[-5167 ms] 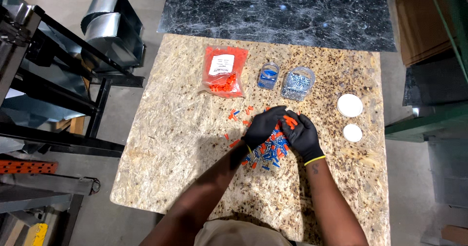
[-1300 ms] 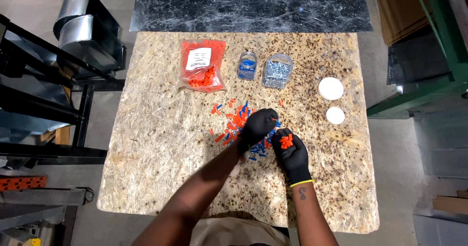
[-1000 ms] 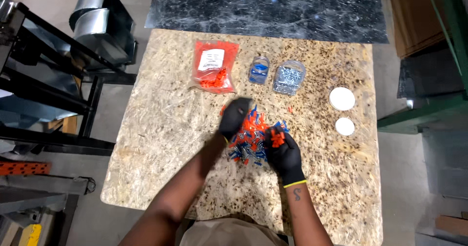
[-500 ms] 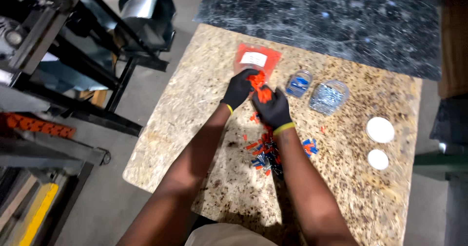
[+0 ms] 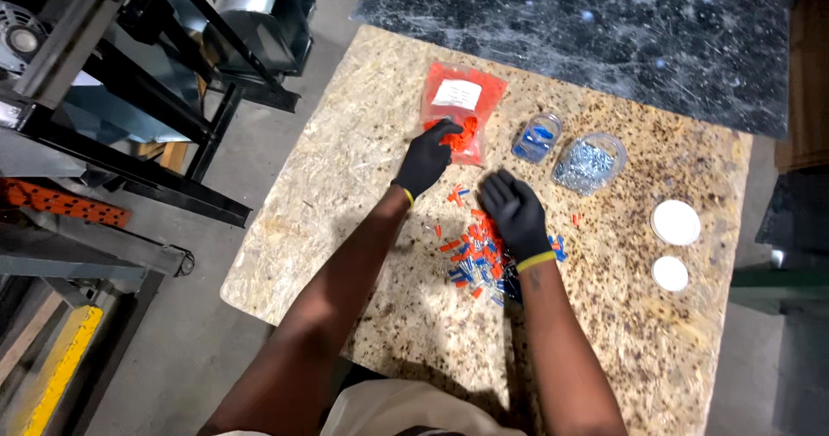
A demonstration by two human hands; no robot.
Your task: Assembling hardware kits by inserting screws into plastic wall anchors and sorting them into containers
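The gloved left hand point(image 5: 426, 160) is pinching the orange bag point(image 5: 462, 112) at its near edge; the right hand point(image 5: 515, 209) is hovering wide open over the scattered orange and blue connectors point(image 5: 471, 259).

A speckled stone-patterned tabletop point(image 5: 363, 229) carries a red bag point(image 5: 462, 112) at twelve o'clock, two clear jars point(image 5: 589, 161) at one, two white lids point(image 5: 675, 222) at three, and what seem small orange-and-blue connectors point(image 5: 473, 259) centrally.

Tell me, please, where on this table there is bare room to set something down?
Bare board lies left of the left hand and the orange bag, and along the near right edge below the white lids. The middle is crowded with small parts and jars.
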